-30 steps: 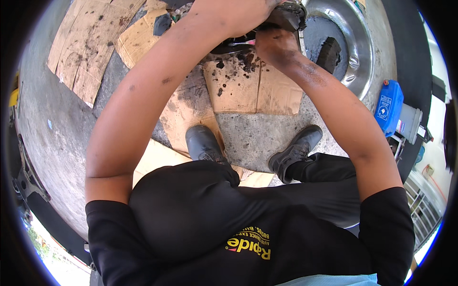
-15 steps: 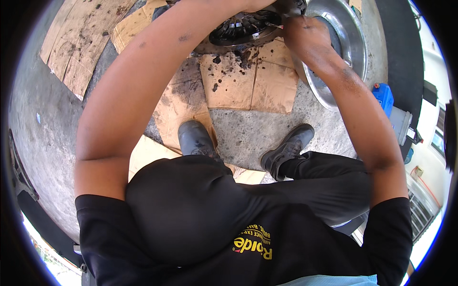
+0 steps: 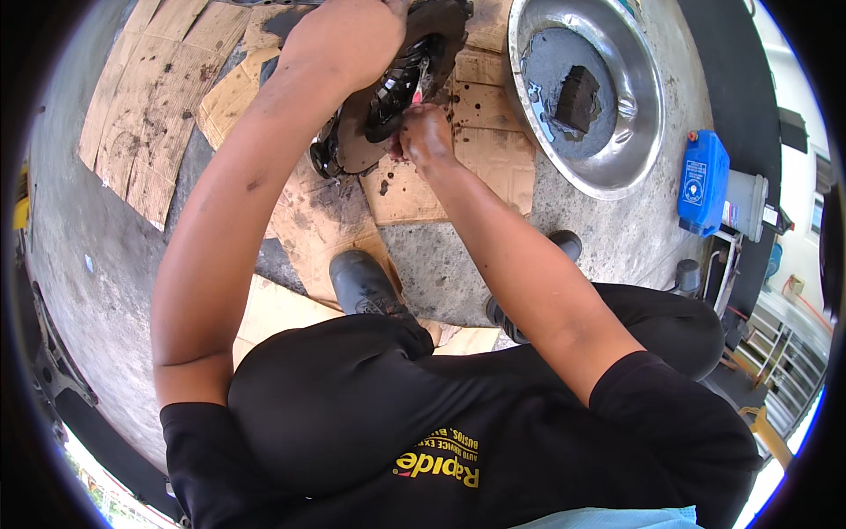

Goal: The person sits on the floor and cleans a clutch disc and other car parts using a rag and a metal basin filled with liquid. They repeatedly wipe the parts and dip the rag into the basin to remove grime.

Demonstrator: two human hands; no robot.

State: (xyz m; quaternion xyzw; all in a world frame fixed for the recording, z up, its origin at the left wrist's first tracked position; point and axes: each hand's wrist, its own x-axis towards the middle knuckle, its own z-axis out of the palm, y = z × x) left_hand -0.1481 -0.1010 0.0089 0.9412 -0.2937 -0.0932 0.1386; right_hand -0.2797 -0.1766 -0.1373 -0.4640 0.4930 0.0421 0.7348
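My left hand [image 3: 348, 44] grips the upper edge of a round, dark, oily clutch pressure plate [image 3: 359, 141], fingers mostly hidden behind it. The plate is tilted up on its side above stained cardboard, its wet black spring fingers facing right. My right hand [image 3: 426, 137] is closed in front of the plate's centre, around a slim tool [image 3: 418, 95] with a pinkish-red part. What kind of tool it is, I cannot make out.
Stained cardboard sheets [image 3: 493, 167] lie on the concrete floor. To the right stands a wide metal basin [image 3: 648, 97] holding dark liquid and a dark block [image 3: 577, 100]. Beyond it are a blue jug [image 3: 703, 181] and a grey bucket [image 3: 747, 204]. My boot [image 3: 359, 278] is below the plate.
The pressure plate has shifted left and tilted up more steeply. My right hand has moved left and down, away from the basin, to the plate's face.
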